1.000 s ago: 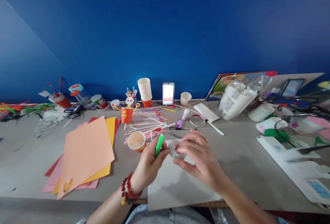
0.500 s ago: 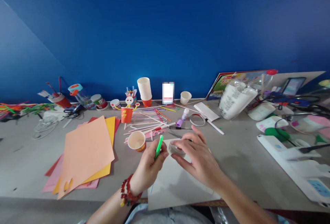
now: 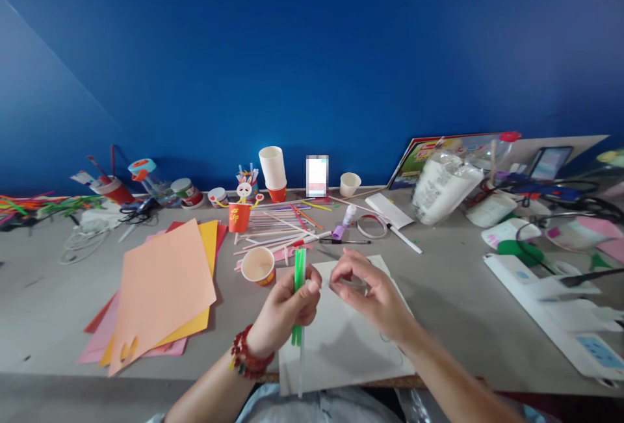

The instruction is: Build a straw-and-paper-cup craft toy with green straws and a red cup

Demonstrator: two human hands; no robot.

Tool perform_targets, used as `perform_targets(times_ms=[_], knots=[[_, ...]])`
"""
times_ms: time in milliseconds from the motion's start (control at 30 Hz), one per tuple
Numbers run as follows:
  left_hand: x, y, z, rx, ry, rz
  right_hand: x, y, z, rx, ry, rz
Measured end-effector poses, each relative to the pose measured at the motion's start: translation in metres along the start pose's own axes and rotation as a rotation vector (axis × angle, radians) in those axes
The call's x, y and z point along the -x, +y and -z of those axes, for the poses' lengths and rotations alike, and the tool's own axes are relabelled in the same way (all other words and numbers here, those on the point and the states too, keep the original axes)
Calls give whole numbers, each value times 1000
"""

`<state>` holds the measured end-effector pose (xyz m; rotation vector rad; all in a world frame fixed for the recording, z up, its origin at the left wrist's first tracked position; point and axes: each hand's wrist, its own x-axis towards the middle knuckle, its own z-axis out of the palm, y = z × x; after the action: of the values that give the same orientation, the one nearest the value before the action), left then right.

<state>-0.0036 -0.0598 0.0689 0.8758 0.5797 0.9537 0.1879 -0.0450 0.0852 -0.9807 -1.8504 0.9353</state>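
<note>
My left hand (image 3: pixel 292 299), with red beads around the wrist, is closed on green straws (image 3: pixel 298 268). They stand nearly upright, and a thin whitish stick (image 3: pixel 301 364) runs down beside them towards the sheet's near edge. To the right, my right hand (image 3: pixel 370 296) curls its fingers around a clear ring that looks like a roll of tape (image 3: pixel 358 284). A gap separates the two hands. Beneath both lies a white sheet (image 3: pixel 336 358). A paper cup (image 3: pixel 258 266) stands just left of my left hand.
Stacked coloured paper (image 3: pixel 168 280) lies on the left. Behind my hands are scattered paper straws (image 3: pixel 273 220), a red cup with a rabbit figure (image 3: pixel 239 216), a glue stick (image 3: pixel 349 215), a pen (image 3: pixel 351 242) and stacked white cups (image 3: pixel 272 166). At right lies a power strip (image 3: pixel 531 309).
My left hand has turned, so the green straws now stand upright and show below the fist, with the whitish stick. My right hand has drawn slightly right with the tape, widening the gap.
</note>
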Motion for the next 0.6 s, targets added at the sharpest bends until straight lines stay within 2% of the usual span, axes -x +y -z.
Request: perform_targets(times_ms=[167, 400, 600], knots=[[-2, -3, 1, 183, 35, 46, 2, 1, 8, -37, 72, -28], [0, -2, -6, 143, 83, 75, 1, -1, 8, -104, 62, -45], [-1, -9, -3, 101, 32, 33, -1, -2, 7, -98, 69, -37]])
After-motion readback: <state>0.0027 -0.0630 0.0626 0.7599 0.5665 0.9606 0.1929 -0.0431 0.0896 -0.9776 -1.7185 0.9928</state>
